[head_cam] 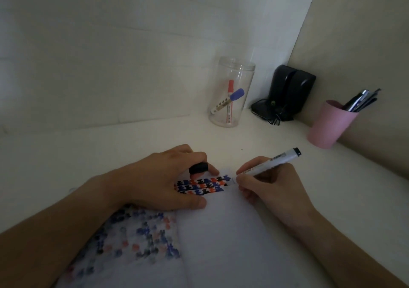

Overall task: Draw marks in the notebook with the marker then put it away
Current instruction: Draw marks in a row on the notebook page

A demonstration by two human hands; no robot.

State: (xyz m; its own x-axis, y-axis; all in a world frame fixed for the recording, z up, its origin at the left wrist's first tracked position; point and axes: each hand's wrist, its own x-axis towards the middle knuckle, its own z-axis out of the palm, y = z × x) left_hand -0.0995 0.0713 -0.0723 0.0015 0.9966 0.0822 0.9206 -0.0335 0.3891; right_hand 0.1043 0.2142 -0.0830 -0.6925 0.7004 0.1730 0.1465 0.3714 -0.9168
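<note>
An open notebook (221,239) lies on the white desk in front of me. Rows of black, blue and red marks (203,184) run across the top of its right page. My right hand (267,183) grips a white marker (272,161) with its tip on the page at the right end of the rows. My left hand (163,181) presses on the notebook and holds the black marker cap (198,168) between its fingers. The left page shows faded bleed-through marks.
A clear plastic jar (231,93) with a red and a blue marker stands at the back. Right of it sit a black device (285,93) with a cable and a pink cup (329,125) of pens. Walls close the back and right side.
</note>
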